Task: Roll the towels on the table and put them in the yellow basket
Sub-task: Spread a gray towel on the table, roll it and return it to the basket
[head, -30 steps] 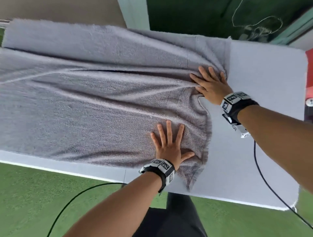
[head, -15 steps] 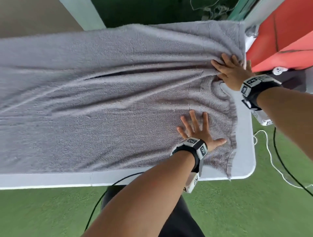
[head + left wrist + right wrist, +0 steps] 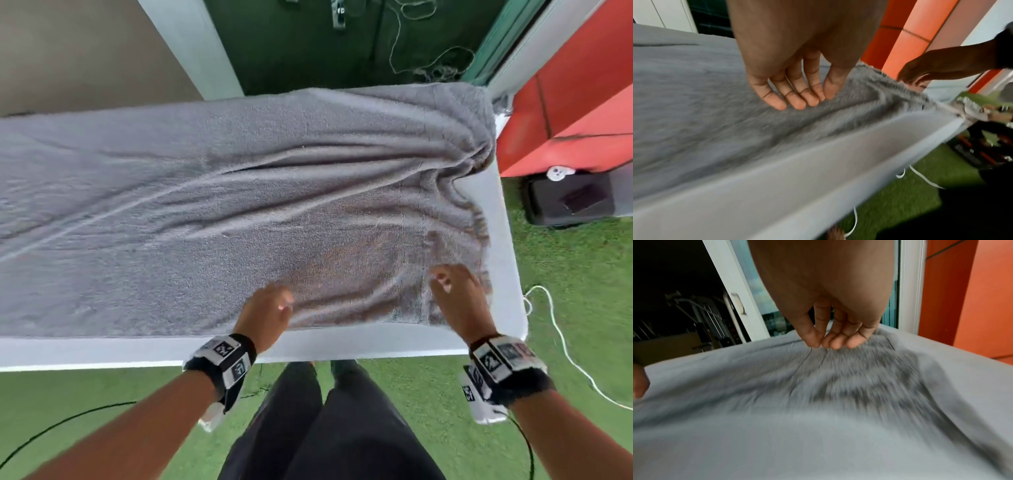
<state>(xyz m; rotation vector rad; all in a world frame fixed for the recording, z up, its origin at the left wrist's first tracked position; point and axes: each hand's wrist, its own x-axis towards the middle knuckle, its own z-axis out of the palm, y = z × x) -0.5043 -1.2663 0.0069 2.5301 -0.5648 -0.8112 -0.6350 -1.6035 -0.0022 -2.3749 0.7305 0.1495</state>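
Note:
A large grey towel [image 3: 239, 205] lies spread and creased over the white table [image 3: 102, 353], bunched at its far right corner. My left hand [image 3: 284, 301] hovers by the towel's near edge, fingers straight and relaxed, fingertips [image 3: 797, 104] just touching the cloth [image 3: 694, 97]. My right hand [image 3: 445, 281] is at the towel's near right end. In the right wrist view its thumb and fingertips [image 3: 828, 342] come together on the towel [image 3: 818, 402], and folds run toward them. No yellow basket is in view.
A red cabinet [image 3: 565, 120] stands just beyond the table's right end, with a black box [image 3: 568, 198] on the green turf below it. A white cable [image 3: 561, 342] and black cables trail over the floor. My legs stand at the table's near edge [image 3: 797, 178].
Both hands have lifted from pressing flat on the towel and drawn back to its near edge. The right hand came from the far right corner. The towel now reaches the table's right end.

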